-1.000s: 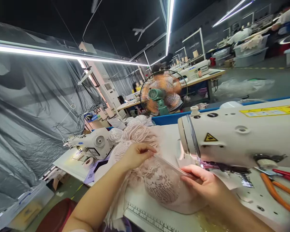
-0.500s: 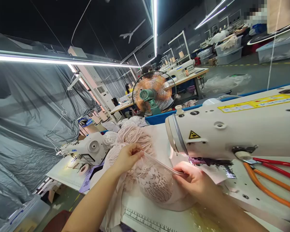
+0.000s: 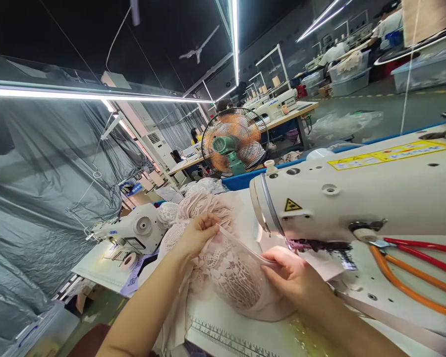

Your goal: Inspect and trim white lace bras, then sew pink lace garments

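Observation:
My left hand (image 3: pixel 196 233) pinches the far end of a narrow pale elastic strap (image 3: pixel 241 246). My right hand (image 3: pixel 292 277) pinches its near end, just left of the needle area of the cream sewing machine (image 3: pixel 357 198). The strap is stretched taut between the two hands, over a piece of pink lace fabric (image 3: pixel 230 277) that lies bunched on the white sewing table (image 3: pixel 223 327). More pink lace (image 3: pixel 204 206) is heaped behind my left hand.
Orange and red hoses (image 3: pixel 412 277) run along the table on the right under the machine arm. A second sewing machine (image 3: pixel 134 230) stands at the left. An orange fan (image 3: pixel 235 143) stands behind. Grey plastic sheeting (image 3: pixel 40 198) hangs at the left. Other workstations fill the background.
The view has shifted so the machine and hands sit further left. Both hands keep the strap stretched; my left hand has risen slightly and the hands have come a little closer together.

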